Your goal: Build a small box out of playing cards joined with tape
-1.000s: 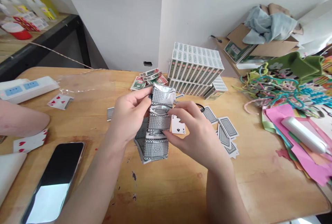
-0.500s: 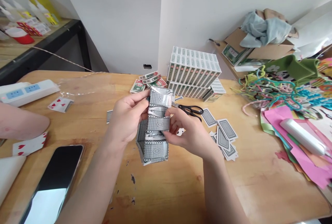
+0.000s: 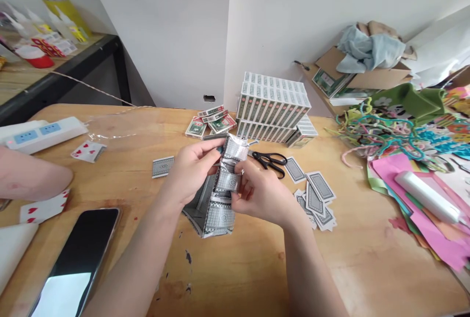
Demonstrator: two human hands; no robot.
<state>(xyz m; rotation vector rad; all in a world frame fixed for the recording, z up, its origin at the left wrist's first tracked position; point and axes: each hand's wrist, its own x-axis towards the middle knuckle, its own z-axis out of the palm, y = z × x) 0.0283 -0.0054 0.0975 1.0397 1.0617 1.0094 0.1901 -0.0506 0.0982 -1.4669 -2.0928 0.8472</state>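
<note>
A folded structure made of playing cards [image 3: 223, 214], grey-patterned backs outward, is held above the table between both hands. My left hand [image 3: 196, 170] pinches its upper left edge, thumb and fingers closed. My right hand [image 3: 262, 192] grips the right edge near the middle, with thumb and index finger at the folds between cards. The structure's hollow, darker inner side shows at the lower left. Black-handled scissors [image 3: 271, 160] lie just beyond my right hand, their blades partly hidden. Loose playing cards [image 3: 316, 194] are spread to the right, and a single card [image 3: 162, 166] lies to the left.
Stacked card boxes [image 3: 271, 101] stand at the back, with several loose boxes [image 3: 213, 121] beside them. At left are a phone [image 3: 79, 253], a power strip [image 3: 47, 133] and another person's arm [image 3: 33, 175]. Coloured paper [image 3: 433, 238] and tangled yarn [image 3: 396, 126] occupy the right side.
The card structure has turned and tilted, so more of its hollow left side shows. Both hands have shifted slightly lower with it, keeping their hold.
</note>
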